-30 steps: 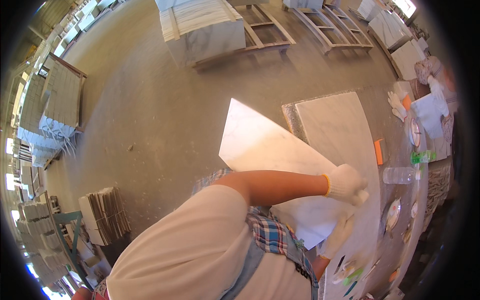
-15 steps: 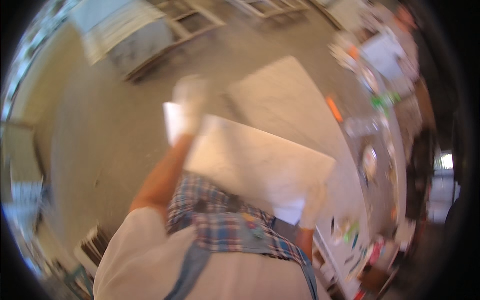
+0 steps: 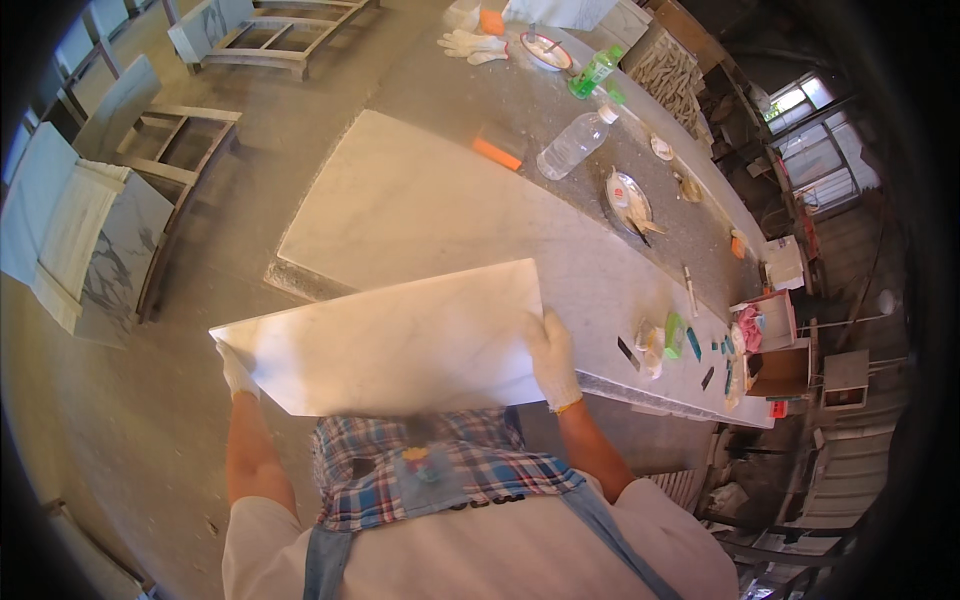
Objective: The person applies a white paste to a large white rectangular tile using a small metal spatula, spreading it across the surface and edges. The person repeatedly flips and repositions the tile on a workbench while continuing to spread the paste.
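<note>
A white, faintly veined stone slab (image 3: pixel 390 340) is held level in front of my body. My left hand (image 3: pixel 236 370), in a white glove, grips its left end, the fingers partly hidden beneath. At the right end, my gloved right hand (image 3: pixel 550 358) is wrapped over the edge. The slab's far edge overlaps the near side of a workbench topped with a large pale marble sheet (image 3: pixel 430 200); whether they touch I cannot tell.
On the bench are a clear bottle (image 3: pixel 575 145), a green bottle (image 3: pixel 596 72), an orange-edged block (image 3: pixel 498 148), a metal bowl (image 3: pixel 628 200) and white gloves (image 3: pixel 472 46). Stacked slabs (image 3: pixel 85 230) lean on a wooden rack (image 3: pixel 185 170) at the far left. Small dark pieces (image 3: pixel 628 352) lie on the right.
My body has turned right, bringing the bench in front. The left hand has moved from the slab's far left corner down to its left end. Both hands still hold the slab.
</note>
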Demonstrator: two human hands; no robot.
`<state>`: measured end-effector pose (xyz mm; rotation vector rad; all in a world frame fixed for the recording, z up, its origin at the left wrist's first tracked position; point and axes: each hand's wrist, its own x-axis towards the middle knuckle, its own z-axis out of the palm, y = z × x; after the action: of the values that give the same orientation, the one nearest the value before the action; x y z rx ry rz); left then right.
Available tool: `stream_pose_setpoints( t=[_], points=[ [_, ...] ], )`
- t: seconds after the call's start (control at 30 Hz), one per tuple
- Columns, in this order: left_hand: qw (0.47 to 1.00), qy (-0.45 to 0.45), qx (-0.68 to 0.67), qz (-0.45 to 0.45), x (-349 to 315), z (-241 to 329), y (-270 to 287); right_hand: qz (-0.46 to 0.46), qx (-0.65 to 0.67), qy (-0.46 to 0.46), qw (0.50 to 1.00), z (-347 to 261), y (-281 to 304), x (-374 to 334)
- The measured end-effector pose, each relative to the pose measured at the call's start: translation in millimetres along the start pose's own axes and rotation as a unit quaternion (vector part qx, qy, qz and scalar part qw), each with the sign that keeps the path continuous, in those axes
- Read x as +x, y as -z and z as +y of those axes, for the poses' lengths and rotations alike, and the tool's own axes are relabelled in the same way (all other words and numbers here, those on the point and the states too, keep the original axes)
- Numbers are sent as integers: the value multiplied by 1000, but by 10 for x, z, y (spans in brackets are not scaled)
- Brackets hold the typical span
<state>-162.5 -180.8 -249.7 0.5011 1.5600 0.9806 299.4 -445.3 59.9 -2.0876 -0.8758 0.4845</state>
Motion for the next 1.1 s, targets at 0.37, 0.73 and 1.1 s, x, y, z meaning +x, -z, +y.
stream_pose_setpoints(
  t=[0.37,0.73,1.1],
  points=[
    [955,4,-245,168,-838,750,-129,46,70,38,996,-547,298,-389],
    [937,-150,-309,56,-1665,1964,511,121,144,209,959,-1535,849,32],
    [907,-231,-338,96,-2158,2696,423,267,156,233,922,-1021,170,1712]
  ],
)
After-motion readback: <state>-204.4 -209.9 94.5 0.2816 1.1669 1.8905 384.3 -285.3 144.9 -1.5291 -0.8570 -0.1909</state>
